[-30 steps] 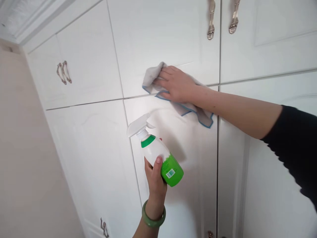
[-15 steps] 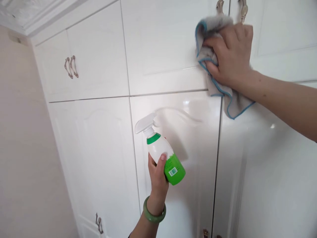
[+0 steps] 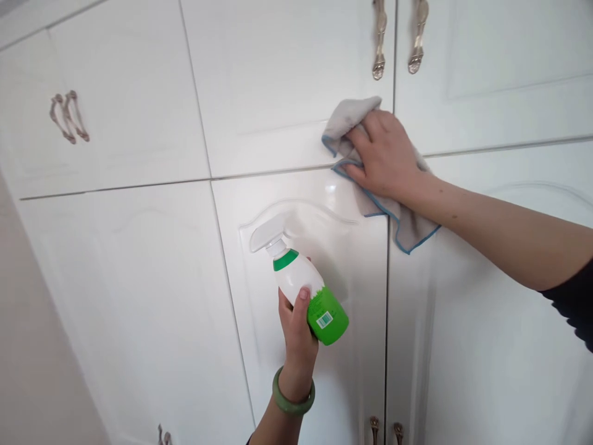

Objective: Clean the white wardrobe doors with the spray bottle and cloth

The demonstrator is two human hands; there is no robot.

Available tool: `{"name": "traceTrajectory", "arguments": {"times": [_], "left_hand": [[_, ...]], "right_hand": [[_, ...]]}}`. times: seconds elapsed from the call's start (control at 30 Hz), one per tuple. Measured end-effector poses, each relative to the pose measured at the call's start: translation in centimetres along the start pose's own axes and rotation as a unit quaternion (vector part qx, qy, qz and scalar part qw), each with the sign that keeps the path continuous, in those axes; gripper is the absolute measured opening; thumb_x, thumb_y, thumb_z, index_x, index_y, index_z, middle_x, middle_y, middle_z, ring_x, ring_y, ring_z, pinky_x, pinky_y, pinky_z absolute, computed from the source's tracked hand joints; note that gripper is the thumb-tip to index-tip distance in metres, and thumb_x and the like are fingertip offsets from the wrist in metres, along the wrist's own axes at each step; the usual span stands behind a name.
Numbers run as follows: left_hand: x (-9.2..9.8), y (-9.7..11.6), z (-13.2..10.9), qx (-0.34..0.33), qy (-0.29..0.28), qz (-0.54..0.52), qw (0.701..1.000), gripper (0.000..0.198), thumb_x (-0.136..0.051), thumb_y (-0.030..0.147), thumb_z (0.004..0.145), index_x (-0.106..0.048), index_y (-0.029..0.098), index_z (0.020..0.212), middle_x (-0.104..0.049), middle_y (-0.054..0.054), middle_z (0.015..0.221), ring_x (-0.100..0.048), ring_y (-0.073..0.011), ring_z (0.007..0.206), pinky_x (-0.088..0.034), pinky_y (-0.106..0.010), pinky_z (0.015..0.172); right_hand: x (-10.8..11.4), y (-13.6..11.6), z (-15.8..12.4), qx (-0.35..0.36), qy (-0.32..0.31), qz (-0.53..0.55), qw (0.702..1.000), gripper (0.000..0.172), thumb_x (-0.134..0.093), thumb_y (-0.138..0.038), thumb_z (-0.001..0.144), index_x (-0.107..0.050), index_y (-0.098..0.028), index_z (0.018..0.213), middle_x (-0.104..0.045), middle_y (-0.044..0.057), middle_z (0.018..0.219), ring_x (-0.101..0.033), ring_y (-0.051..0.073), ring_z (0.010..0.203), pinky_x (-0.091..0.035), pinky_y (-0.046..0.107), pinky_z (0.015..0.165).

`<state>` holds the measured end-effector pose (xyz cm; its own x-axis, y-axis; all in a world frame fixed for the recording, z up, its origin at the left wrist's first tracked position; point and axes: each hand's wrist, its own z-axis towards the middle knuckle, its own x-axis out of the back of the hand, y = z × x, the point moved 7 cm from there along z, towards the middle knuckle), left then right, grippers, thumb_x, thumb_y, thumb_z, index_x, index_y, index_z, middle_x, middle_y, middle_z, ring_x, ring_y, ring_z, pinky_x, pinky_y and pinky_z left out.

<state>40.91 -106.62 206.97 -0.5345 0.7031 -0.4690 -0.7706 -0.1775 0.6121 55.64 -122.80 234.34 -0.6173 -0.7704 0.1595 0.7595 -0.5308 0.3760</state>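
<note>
The left hand held a green and white spray bottle in a tight grip, up in front of a white cupboard door. A green bangle, maybe jade, sat on that wrist. Further right, the right hand pressed a gray cloth with a blue edge against the crack between the doors, below two metal handles.

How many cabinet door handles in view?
8, in pairs: an upper-left pair, a top pair above the cloth, a bottom pair at the lower edge, and a cut-off pair at the lower edge, left of centre. More may be out of frame.
</note>
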Motion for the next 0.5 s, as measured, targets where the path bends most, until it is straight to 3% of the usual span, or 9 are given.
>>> {"name": "traceTrajectory", "arguments": {"times": [0.17,0.3,0.43,0.5], "left_hand": [[-1.3,-0.2,-0.6,0.009,-0.014,0.002,1.000,0.072,-0.083,0.061,0.092,-0.068,0.025,0.152,-0.074,-0.016,0.146,-0.074,-0.0273,0.113,-0.060,-0.034,0.086],[-1.4,-0.4,-1.0,0.017,-0.021,0.010,1.000,0.072,-0.084,0.060,0.091,-0.068,0.026,0.152,-0.076,-0.015,0.143,-0.076,-0.0263,0.107,-0.061,-0.035,0.087],[-1.3,-0.1,-1.5,0.020,-0.028,0.012,0.999,0.071,-0.084,0.056,0.092,-0.067,0.025,0.153,-0.075,-0.016,0.144,-0.075,-0.0264,0.110,-0.062,-0.034,0.086],[-1.5,-0.1,-1.8,0.027,-0.034,0.014,0.999,0.071,-0.084,0.056,0.092,-0.067,0.025,0.153,-0.074,-0.016,0.146,-0.075,-0.0278,0.114,-0.062,-0.034,0.087]], "right_hand": [[-0.3,0.6,-3.2,0.032,-0.018,0.027,0.999,0.053,-0.044,-0.044,0.104,-0.065,-0.025,0.149,-0.057,0.014,0.151,-0.050,0.038,0.142,-0.043,0.057,0.121],[-0.9,1.4,-9.5,0.043,-0.062,0.037,0.996,0.036,-0.054,-0.037,0.099,-0.076,-0.025,0.125,-0.068,0.018,0.132,-0.059,0.041,0.131,-0.050,0.061,0.111],[-1.2,0.0,-18.8,0.062,-0.211,0.130,0.967,0.031,-0.059,-0.039,0.091,-0.081,-0.028,0.111,-0.074,0.016,0.118,-0.070,0.039,0.119,-0.057,0.064,0.104],[-1.4,-0.9,-24.8,0.028,-0.355,0.226,0.906,0.026,-0.062,-0.044,0.087,-0.082,-0.034,0.098,-0.077,0.013,0.104,-0.077,0.037,0.102,-0.063,0.060,0.090]]}}
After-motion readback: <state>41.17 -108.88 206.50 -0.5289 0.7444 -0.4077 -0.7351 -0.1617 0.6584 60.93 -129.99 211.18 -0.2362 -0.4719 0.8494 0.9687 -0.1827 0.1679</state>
